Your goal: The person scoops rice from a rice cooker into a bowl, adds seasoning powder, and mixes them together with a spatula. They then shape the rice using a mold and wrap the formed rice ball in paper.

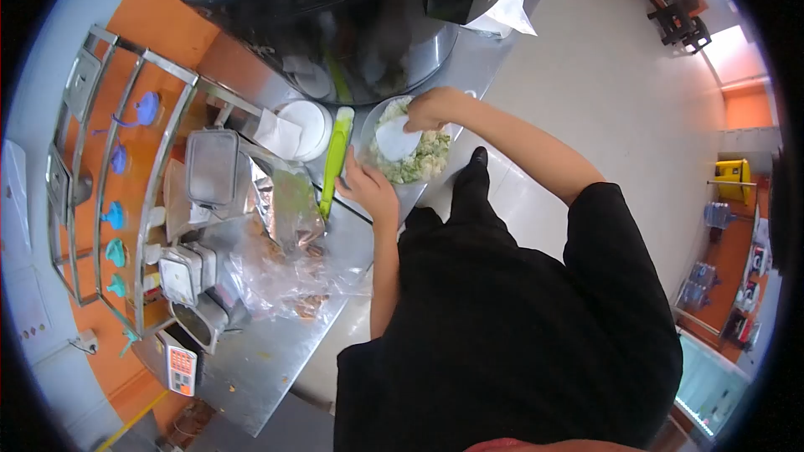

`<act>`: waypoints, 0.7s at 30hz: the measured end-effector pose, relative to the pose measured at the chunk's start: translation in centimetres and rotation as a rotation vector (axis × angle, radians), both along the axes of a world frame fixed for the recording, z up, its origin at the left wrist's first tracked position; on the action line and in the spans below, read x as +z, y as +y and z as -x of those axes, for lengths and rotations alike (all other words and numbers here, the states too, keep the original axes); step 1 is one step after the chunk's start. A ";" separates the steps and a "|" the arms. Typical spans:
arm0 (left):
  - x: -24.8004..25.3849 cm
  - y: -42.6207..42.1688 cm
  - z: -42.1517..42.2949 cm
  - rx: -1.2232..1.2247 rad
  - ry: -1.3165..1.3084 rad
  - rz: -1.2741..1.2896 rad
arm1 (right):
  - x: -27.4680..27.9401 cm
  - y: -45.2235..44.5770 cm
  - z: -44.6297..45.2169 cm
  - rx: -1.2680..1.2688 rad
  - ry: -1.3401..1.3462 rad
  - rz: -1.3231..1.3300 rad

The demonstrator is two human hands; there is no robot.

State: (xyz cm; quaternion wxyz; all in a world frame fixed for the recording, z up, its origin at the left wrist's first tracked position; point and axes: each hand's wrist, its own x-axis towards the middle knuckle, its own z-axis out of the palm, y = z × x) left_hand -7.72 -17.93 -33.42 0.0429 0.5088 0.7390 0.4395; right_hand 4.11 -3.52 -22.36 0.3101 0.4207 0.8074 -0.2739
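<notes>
A clear round bowl (453, 149) holds a pale green and white chopped mixture (429, 156). My right hand (437, 109) reaches in over its far right side, with the fingers closed on the edge of a white rounded scraper (396, 140) that lies against the mixture. Beside the bowl's lower left rim is my left hand (368, 187), its fingers stretched out and slightly apart, with nothing held in them. A long bright green tool (336, 161) lies on the metal table just left of these fingers.
A large black cooker (335, 17) stands beyond the bowl. White round lids (311, 129) are left of it. Foil and plastic bags (285, 259), lidded containers (180, 274) and a scale (181, 370) sit on the metal table (260, 377). A metal rack (144, 192) borders the left.
</notes>
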 end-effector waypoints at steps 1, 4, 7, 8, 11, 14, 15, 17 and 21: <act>-0.2 -0.2 0.2 -0.008 0.029 0.006 | 1.2 -0.6 -0.6 -0.017 0.004 -0.048; -0.2 0.0 0.3 -0.015 0.033 -0.012 | 3.2 -1.5 -2.4 0.000 0.002 -0.158; -0.4 -0.3 0.5 -0.024 0.030 0.026 | 2.4 -3.8 -4.0 0.009 -0.001 -0.127; -0.6 -0.4 0.5 -0.035 0.035 0.045 | 0.7 -4.4 -4.3 -0.062 0.025 -0.119; -0.6 -0.2 0.6 -0.044 0.064 -0.001 | -2.2 -5.5 -3.9 -0.178 0.075 -0.165; 0.8 0.1 1.5 -0.120 0.022 0.139 | -1.7 -5.8 -3.6 -0.171 0.118 -0.241; 0.6 0.7 1.9 -0.122 0.010 0.100 | -0.7 -5.3 -3.9 -0.163 0.146 -0.299; -0.1 1.1 2.4 -0.114 -0.015 0.047 | 1.8 -4.8 -4.8 -0.138 0.205 -0.388; -0.7 0.9 1.5 -0.086 -0.330 -0.106 | 2.7 -2.8 -4.6 -0.043 0.003 -0.482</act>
